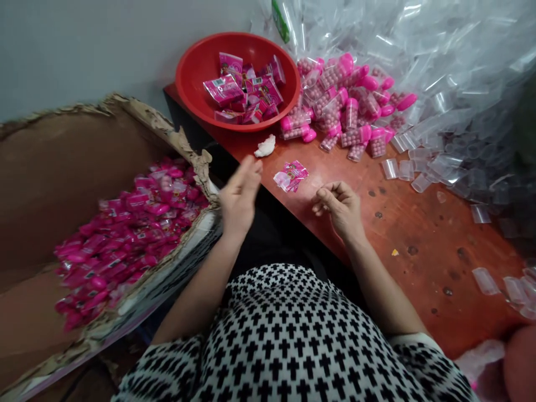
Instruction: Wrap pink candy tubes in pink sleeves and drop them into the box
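Observation:
My left hand [242,195] is slightly smeared by motion, in the air between the carton and the table's edge. Its fingers are stretched out, and I see nothing held in it. Over the tabletop, my right hand [341,207] has its fingers curled in towards the thumb, with nothing visible between them. Just left of that hand lies a flat pink printed wrapper [292,176], partly clear. A small crumpled white lump [265,146] rests beyond my left fingertips, close to the red basin.
A red basin [188,106] holds pink packets. Beside it are piled clear tubes of pink balls with pink caps [335,106]. Many empty clear tubes [439,162] cover the table's right [402,223]. A torn carton [50,145] at left contains many pink-wrapped pieces [125,234].

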